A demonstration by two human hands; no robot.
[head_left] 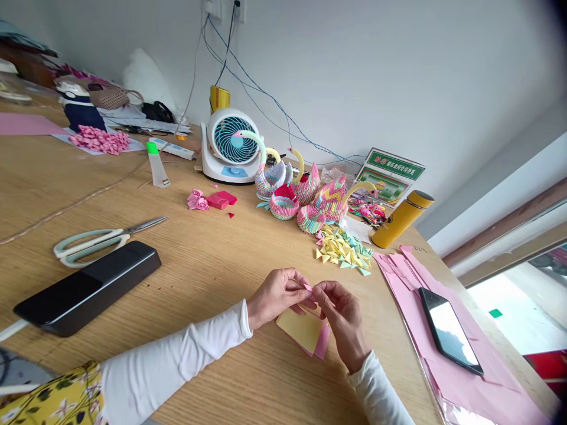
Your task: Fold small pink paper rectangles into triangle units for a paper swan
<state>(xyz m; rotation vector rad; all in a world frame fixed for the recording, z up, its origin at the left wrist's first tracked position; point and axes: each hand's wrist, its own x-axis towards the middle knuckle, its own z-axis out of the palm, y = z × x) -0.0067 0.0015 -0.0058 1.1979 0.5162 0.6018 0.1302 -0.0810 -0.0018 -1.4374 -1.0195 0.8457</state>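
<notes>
My left hand (pixel 275 295) and my right hand (pixel 343 319) meet just above the wooden table (pixel 199 265), both pinching a small pink paper piece (pixel 309 288) between fingertips. Directly under the hands lies a small stack of yellow and pink paper squares (pixel 303 330). Both arms wear white sleeves. A heap of folded yellow, green and pink paper triangles (pixel 343 248) lies beyond my hands. Behind it stand several folded paper swans (pixel 305 198) in pink and mixed colours.
Scissors (pixel 95 241) and a black flat device (pixel 88 289) lie at the left. A small white desk fan (pixel 230 147) stands at the back, a yellow flask (pixel 401 219) at the right. A phone (pixel 449 330) rests on pink paper sheets (pixel 443 366). Pink folded pieces (pixel 100 140) lie far left.
</notes>
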